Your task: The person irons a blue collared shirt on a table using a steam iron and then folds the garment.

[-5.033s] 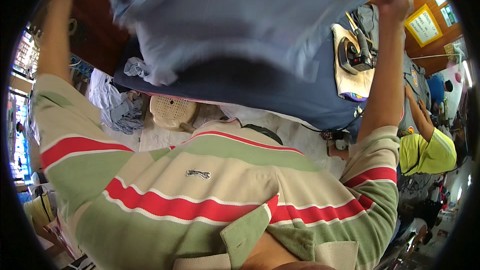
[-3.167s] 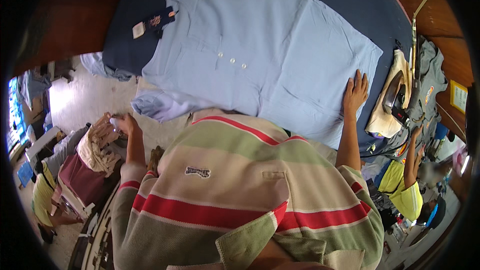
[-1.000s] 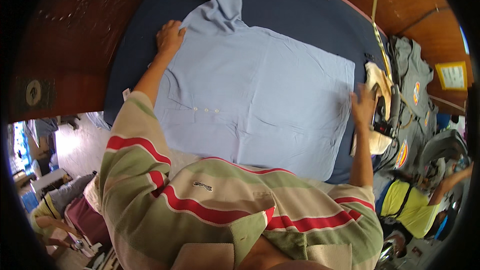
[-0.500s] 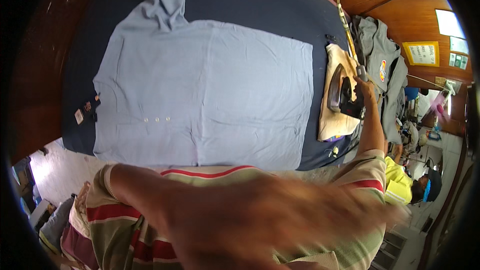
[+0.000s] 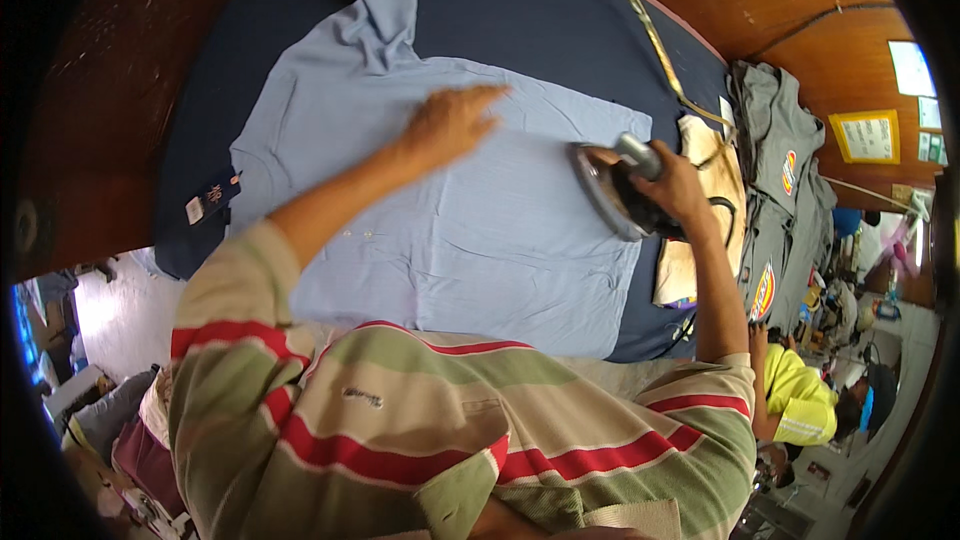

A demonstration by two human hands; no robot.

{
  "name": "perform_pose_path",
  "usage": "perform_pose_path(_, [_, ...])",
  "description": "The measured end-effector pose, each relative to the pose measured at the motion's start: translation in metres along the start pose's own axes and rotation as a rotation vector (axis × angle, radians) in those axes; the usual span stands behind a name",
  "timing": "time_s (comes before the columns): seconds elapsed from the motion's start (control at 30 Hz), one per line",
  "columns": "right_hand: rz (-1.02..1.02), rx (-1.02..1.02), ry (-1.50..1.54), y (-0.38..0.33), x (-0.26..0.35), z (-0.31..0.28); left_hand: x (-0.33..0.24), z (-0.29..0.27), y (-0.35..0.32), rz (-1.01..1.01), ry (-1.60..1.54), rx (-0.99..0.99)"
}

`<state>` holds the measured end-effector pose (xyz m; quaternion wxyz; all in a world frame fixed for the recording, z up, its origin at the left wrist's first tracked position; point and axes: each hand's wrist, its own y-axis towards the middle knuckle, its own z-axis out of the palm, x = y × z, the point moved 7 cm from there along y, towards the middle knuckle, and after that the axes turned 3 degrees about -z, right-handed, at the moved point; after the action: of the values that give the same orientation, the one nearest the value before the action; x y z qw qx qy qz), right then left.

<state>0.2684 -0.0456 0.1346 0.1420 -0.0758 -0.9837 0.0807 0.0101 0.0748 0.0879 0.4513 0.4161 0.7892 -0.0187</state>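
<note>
Left fingers: spread flat, a little blurred, lying open on the light blue shirt and gripping nothing.
Left hand: rests palm down on the far middle of the shirt, the forearm reaching out from the striped sleeve at the near left.
Right fingers: wrapped tight around the handle of the iron.
Right hand: holds the iron at the right edge of the shirt, its soleplate tipped up and facing left; whether it touches the cloth cannot be told.
Shirt: spread flat on the dark blue ironing pad, one sleeve bunched toward the far edge, a hang tag at its left side.
Right of the iron: a scorched cream cloth rest just beside the hand, then grey folded garments farther right.
Cord: runs from the far side down toward the iron.
Near right: another person in a yellow-green top, well apart from the pad.
</note>
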Motion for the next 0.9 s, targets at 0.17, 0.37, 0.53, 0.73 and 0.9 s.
perform_pose_path(0.17, [-0.145,0.028,-0.005,0.049,0.089,0.031,0.092,-0.015,0.035,-0.255,0.563,0.261])
perform_pose_path(0.37, [-0.04,-0.033,0.023,0.115,0.123,0.021,0.132,-0.015,0.058,-0.294,0.471,0.47])
perform_pose_path(0.53, [-0.171,-0.05,0.007,0.126,0.142,0.025,0.155,-0.019,0.071,-0.335,0.388,0.541])
perform_pose_path(0.73, [-0.05,-0.033,0.024,0.155,0.149,0.028,0.16,-0.044,0.064,-0.278,0.424,0.552])
perform_pose_path(0.9, [-0.199,-0.014,-0.049,0.153,0.166,0.037,0.166,-0.059,0.06,-0.292,0.433,0.515])
